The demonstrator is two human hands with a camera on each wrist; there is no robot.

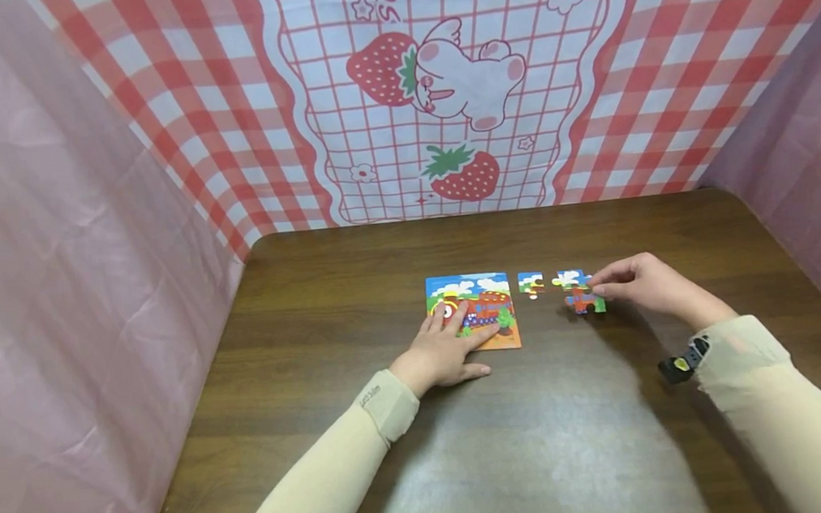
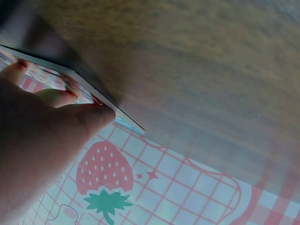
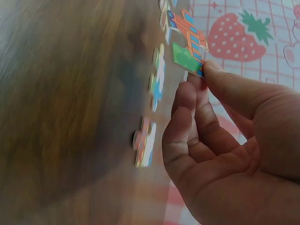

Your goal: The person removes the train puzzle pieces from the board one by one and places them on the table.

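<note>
My left hand rests with spread fingers on a square picture board printed with a red train. From the left wrist view, the fingertips touch the face of the board near its edge. My right hand pinches a jigsaw piece between thumb and finger. Close up in the right wrist view, the jigsaw piece shows orange, blue and green and is held above the table. Beyond it lies a jigsaw piece with white cloud, partly overlapped in the head view. Another jigsaw piece lies right of the board.
The brown wooden table has rounded back corners. A strawberry-print cloth hangs behind it, and pink curtains hang at the sides. A black strap is on the right wrist.
</note>
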